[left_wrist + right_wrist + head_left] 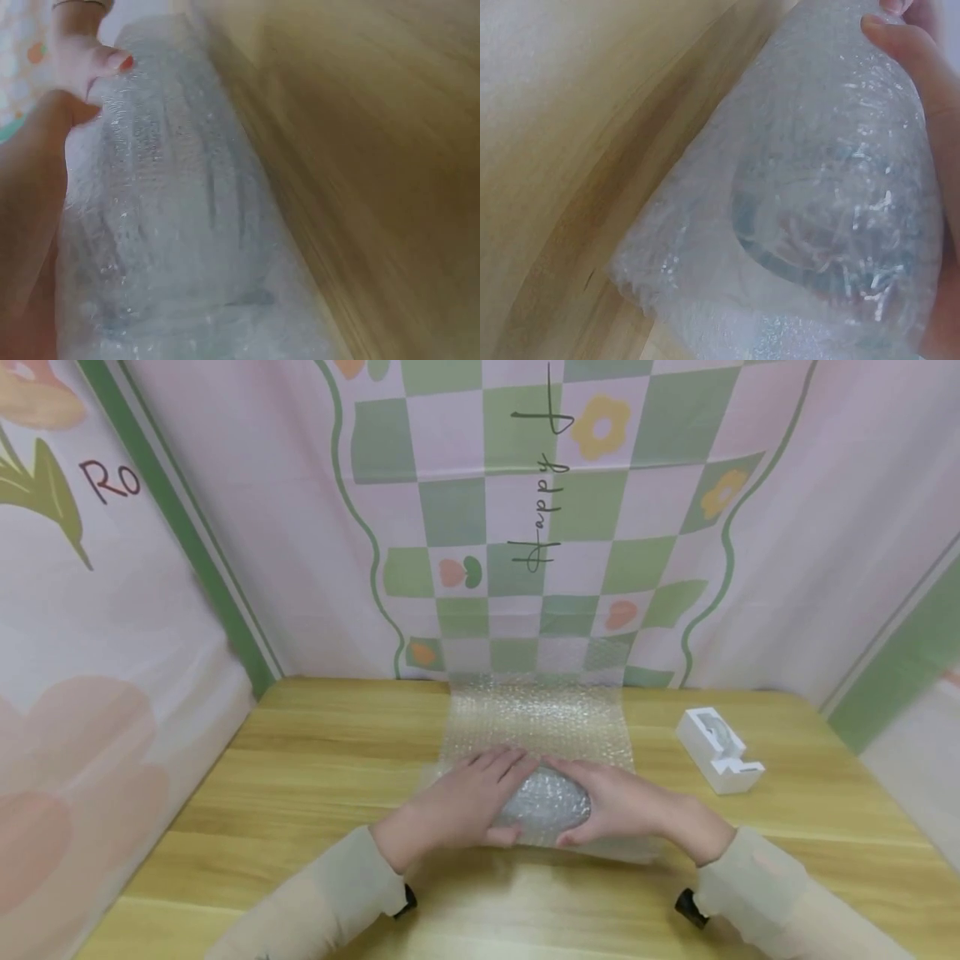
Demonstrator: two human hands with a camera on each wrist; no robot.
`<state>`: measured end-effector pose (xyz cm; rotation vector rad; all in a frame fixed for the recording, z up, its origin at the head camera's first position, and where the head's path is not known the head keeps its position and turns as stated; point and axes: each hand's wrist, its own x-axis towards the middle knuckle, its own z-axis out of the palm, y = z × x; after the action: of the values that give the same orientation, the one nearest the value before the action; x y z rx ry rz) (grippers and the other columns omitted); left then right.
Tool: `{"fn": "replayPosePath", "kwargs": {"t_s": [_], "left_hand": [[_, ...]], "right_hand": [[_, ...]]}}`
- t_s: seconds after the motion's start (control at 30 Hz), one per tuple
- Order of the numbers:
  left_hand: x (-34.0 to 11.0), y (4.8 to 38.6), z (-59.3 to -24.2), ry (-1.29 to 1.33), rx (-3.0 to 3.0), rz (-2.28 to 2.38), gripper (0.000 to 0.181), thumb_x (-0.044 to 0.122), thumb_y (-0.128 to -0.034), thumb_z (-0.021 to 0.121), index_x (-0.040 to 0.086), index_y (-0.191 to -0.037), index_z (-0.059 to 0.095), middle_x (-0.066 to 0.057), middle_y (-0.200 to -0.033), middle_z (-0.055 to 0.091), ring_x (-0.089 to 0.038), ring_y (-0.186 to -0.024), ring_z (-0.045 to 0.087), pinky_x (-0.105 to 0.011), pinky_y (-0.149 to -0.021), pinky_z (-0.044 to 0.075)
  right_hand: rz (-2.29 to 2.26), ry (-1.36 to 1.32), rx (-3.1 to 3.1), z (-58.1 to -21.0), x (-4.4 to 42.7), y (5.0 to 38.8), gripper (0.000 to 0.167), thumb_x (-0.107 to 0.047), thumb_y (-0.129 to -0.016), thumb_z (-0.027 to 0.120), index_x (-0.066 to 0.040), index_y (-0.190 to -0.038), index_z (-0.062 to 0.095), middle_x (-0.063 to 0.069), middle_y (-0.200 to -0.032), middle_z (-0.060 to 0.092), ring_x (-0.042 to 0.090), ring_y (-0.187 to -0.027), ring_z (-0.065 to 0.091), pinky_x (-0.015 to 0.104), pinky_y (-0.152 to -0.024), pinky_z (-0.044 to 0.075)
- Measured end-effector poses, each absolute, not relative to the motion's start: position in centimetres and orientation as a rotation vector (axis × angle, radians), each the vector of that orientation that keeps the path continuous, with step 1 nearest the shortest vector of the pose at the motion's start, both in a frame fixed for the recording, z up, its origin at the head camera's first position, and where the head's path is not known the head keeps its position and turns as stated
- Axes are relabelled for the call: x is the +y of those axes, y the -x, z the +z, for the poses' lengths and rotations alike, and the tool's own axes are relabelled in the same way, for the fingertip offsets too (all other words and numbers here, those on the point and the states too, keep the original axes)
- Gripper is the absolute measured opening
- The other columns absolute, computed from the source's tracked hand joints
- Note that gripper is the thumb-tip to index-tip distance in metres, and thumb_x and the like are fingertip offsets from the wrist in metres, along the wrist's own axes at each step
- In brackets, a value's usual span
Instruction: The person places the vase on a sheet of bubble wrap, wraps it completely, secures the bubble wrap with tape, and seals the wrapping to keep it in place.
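Note:
Both hands grip a roundish bundle (546,802) in bubble wrap on the table. The left hand (468,797) curls over its left side, thumb toward the near edge; the right hand (618,802) holds its right side in the same way. Behind the bundle, a flat strip of bubble wrap (536,718) runs to the table's back edge. In the right wrist view, a clear object with a curved rim (780,266) shows through the wrap (682,225); what it is, I cannot tell. The left wrist view shows layered wrap (172,187) over the object.
A white tape dispenser (716,752) with a roll of clear tape in it stands on the wooden table (337,760), right of the wrap. A checkered, flowered cloth (517,510) hangs behind the table, and more printed cloth hangs at both sides.

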<state>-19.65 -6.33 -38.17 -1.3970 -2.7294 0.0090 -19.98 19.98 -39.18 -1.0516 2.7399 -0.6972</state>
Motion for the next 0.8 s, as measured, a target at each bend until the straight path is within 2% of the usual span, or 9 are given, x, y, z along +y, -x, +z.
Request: {"fn": "replayPosePath", "kwargs": {"t_s": [0.17,0.37,0.57,0.8], "left_hand": [[-6.1,19.6,-38.6,1.345,-2.704,0.054,0.122,0.077,-0.0735,0.073,0.007,-0.161,0.026,-0.016,-0.163,0.031,-0.036,-0.147,0.034,-0.052,-0.118,0.032],[-5.8,20.0,-39.0,1.326,-2.678,0.008,0.13,0.068,-0.0605,0.089,0.01,-0.16,0.028,-0.017,-0.156,0.04,-0.036,-0.141,0.042,-0.053,-0.114,0.039],[-5.7,20.6,-39.5,1.343,-2.622,-0.067,0.125,0.057,-0.0584,0.094,0.013,-0.158,0.032,-0.014,-0.145,0.05,-0.031,-0.133,0.05,-0.047,-0.114,0.04],[-6.3,20.5,-39.6,1.367,-2.645,-0.179,0.123,0.053,-0.0598,0.094,0.016,-0.16,0.031,-0.015,-0.146,0.05,-0.031,-0.134,0.05,-0.048,-0.112,0.043]], "right_hand": [[-0.712,1.058,2.721,-39.1,20.0,20.1,0.108,-0.049,-0.072,0.089,0.006,-0.151,0.041,0.027,-0.145,0.052,0.044,-0.124,0.057,0.059,-0.101,0.05],[-0.706,1.064,2.73,-39.0,20.1,20.1,0.107,-0.049,-0.072,0.089,0.006,-0.151,0.042,0.026,-0.143,0.054,0.043,-0.123,0.058,0.059,-0.1,0.05],[-0.745,1.088,2.698,-38.9,20.1,20.2,0.106,-0.046,-0.071,0.09,0.005,-0.151,0.042,0.023,-0.14,0.057,0.038,-0.117,0.062,0.054,-0.095,0.055],[-0.743,1.092,2.63,-38.5,19.9,20.3,0.109,-0.047,-0.072,0.09,0.003,-0.154,0.038,0.021,-0.136,0.06,0.034,-0.111,0.064,0.049,-0.09,0.058]]}}
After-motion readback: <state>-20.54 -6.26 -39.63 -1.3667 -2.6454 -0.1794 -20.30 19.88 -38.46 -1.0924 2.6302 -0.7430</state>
